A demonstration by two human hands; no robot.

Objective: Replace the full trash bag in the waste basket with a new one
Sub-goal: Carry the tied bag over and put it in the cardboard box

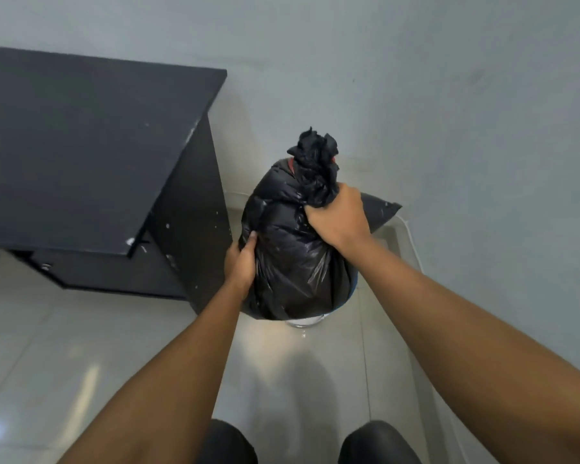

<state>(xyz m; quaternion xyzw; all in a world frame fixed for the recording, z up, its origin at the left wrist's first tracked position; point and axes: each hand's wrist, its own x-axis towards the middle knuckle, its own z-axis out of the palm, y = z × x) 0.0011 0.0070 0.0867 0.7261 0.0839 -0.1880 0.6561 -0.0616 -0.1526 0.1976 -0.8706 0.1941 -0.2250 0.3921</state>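
A full black trash bag bulges up out of the waste basket, of which only a pale sliver of rim and base shows below the bag. My right hand is clenched around the bag's gathered neck, whose crumpled top sticks up above my fist. My left hand presses against the bag's left side with the fingers wrapped onto the plastic. A bit of red shows near the neck.
A black desk stands close on the left, its side panel almost touching the bag. A grey wall rises behind. A dark flat object lies behind the bag by the wall. Glossy pale floor tiles and my two dark shoes are below.
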